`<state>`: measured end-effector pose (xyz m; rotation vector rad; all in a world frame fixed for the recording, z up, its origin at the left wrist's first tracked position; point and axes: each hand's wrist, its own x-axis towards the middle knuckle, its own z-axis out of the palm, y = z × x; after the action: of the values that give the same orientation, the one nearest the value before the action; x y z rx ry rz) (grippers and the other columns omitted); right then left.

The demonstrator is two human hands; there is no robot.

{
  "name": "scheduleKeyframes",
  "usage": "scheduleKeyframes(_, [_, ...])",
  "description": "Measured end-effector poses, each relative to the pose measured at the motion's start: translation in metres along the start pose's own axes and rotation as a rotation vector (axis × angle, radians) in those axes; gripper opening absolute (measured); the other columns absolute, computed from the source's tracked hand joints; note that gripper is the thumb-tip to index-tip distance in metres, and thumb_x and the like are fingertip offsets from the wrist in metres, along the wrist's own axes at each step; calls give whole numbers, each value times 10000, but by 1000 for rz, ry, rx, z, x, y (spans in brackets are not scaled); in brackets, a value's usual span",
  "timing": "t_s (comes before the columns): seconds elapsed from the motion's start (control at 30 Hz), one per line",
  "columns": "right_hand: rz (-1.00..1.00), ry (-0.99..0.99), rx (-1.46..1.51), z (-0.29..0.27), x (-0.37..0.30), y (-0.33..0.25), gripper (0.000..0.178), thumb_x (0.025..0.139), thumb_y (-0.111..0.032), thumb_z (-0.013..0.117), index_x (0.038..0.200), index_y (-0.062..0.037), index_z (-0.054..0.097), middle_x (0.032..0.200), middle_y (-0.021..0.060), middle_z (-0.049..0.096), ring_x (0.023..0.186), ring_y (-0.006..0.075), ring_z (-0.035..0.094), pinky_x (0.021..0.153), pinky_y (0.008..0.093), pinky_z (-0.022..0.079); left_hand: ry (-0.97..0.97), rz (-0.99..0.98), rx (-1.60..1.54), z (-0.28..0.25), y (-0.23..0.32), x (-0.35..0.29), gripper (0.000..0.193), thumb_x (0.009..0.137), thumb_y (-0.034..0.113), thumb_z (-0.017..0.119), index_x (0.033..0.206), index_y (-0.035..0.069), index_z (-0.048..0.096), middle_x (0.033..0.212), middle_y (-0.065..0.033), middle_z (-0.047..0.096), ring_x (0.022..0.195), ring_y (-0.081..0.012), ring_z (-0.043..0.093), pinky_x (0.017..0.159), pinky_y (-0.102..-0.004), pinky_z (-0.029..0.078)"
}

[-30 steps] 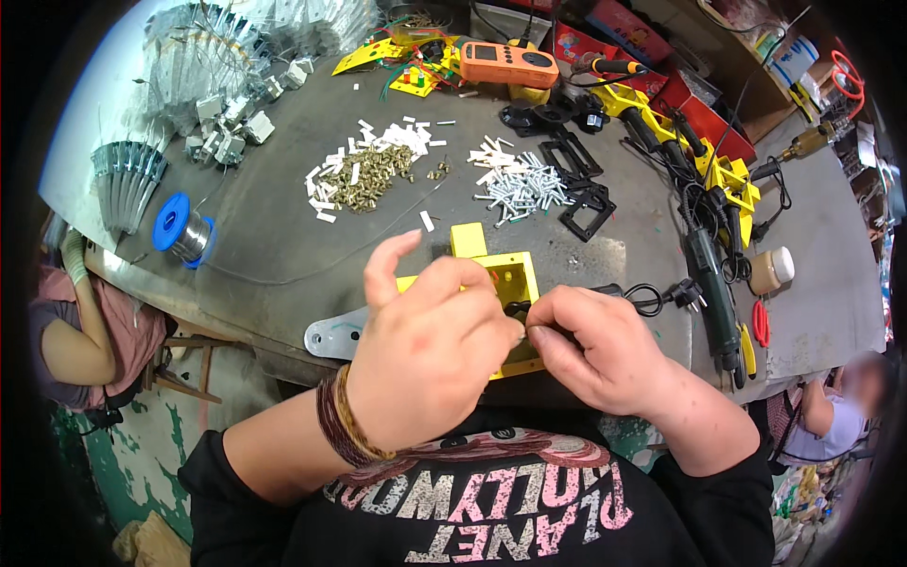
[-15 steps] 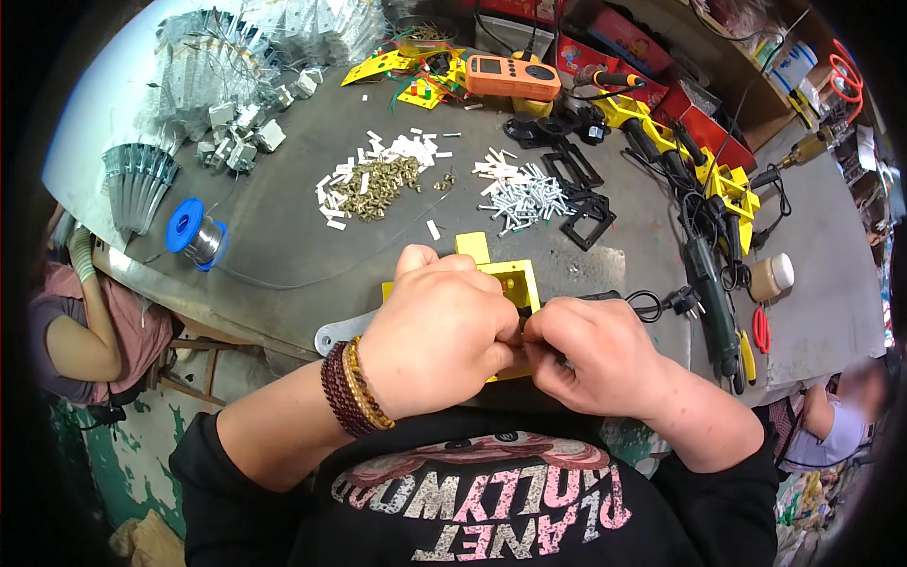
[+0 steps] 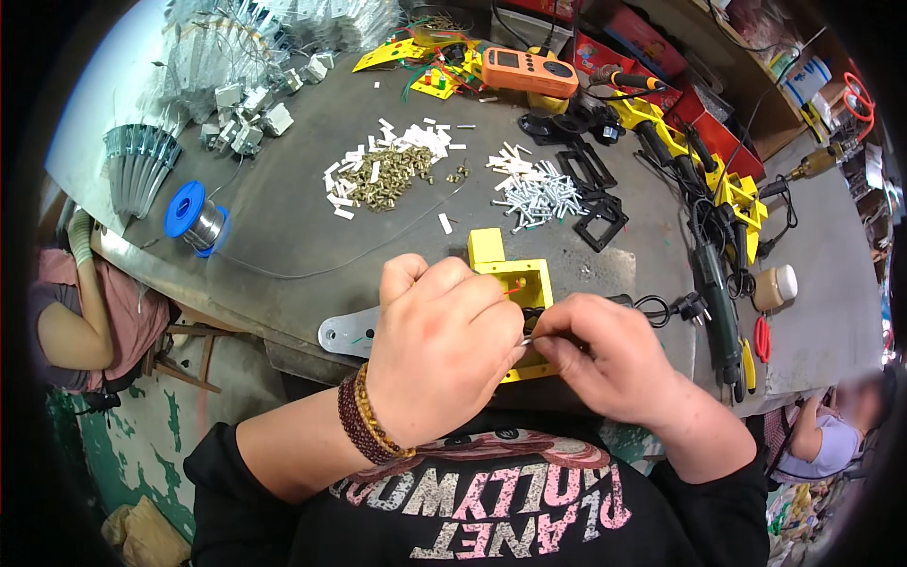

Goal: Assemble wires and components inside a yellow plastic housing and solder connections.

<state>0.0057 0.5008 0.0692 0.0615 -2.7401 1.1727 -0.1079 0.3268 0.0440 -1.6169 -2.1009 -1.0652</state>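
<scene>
A worker's 2 hands nearly meet over an open yellow box point(image 3: 545, 293) near the front edge of a gray workbench point(image 3: 283, 222). R hand point(image 3: 605, 354) pinches a thin pale piece point(image 3: 528, 342), too small to ID, btwn thumb & forefinger; L hand point(image 3: 449, 340) curls in just beside it, back up, hiding its fingertips, so can't tell what it grips. A red wire point(image 3: 516, 289) shows inside the box. A gray metal plate w/ rounded end point(image 3: 348, 334) juts out left of L hand. Beyond: brass-colored fittings point(image 3: 383, 184) heaped w/ white strips point(image 3: 416, 142), silver screws point(image 3: 539, 197), a blue spool point(image 3: 182, 210) of wire, an orange meter point(image 3: 515, 72) at back. Far R: a white-lidded jar point(image 3: 775, 286).
</scene>
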Motion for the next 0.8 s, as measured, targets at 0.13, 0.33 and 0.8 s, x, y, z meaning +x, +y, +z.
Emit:
scheduleKeyframes(0.13, [-231, 87, -250, 7, 2, -6, 125, 847, -35, 674, 914, -49, 569, 776, 98, 607, 635, 304, 645, 535, 389, 523, -18, -94, -38, -8, 6, -3, 176, 669, 147, 792, 765, 125, 646, 827, 8, 596, 811, -225, 545, 781, -422, 323])
scheduleKeyframes(0.33, [-253, 61, -321, 4, 5, -11, 156, 836, -46, 693, 909, -53, 556, 773, 92, 607, 620, 295, 642, 509, 381, 506, -53, -68, -201, -2, -6, -9, 151, 688, 146, 793, 777, 122, 673, 816, 16, 613, 791, -232, 553, 777, -401, 363])
scheduleKeyframes(0.8, [43, 22, -338, -3, 188, 70, 229, 884, -201, 650, 995, -7, 699, 950, 177, 707, 944, 345, 674, 851, 425, 524, 7, -149, -193, -2, -6, -8, 129, 691, 200, 818, 737, 148, 709, 732, 23, 615, 775, -212, 557, 810, -392, 376])
